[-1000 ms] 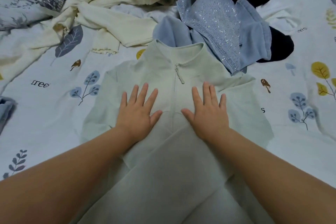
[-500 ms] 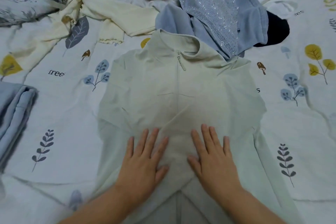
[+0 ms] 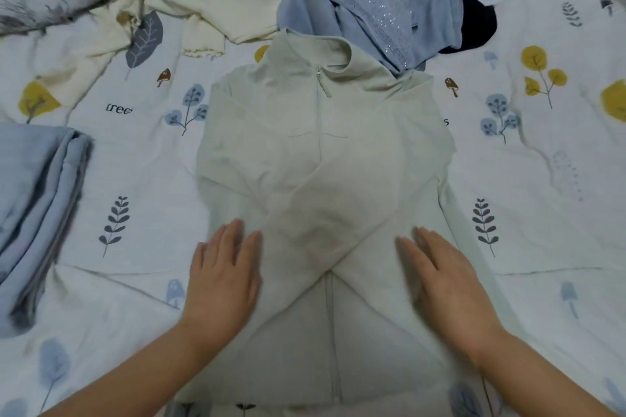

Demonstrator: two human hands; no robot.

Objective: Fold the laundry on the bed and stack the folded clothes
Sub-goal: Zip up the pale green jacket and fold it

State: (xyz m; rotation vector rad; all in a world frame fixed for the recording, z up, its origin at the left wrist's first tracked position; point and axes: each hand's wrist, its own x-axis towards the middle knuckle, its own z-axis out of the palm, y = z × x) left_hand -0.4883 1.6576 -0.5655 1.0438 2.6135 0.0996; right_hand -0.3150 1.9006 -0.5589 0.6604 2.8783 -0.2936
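Head view looks down on a pale green zip jacket [image 3: 325, 159] lying flat in the middle of the bed [image 3: 542, 179], collar away from the person, both sleeves crossed over its front. Left hand [image 3: 222, 278] and right hand [image 3: 447, 284] rest flat on the jacket's lower part, one on each side of the crossed sleeves, fingers straight and close together, gripping nothing. Beyond the collar lies an unfolded heap: a sparkly blue garment [image 3: 379, 7] touching the collar, a dark garment [image 3: 474, 24] behind it, and cream clothes [image 3: 189, 0] toward the far left. Folded blue clothes [image 3: 37, 200] sit at the left edge of the bed. On the leaf-and-mushroom printed sheet the word "tree" [image 3: 118, 109] can be read left of the jacket.
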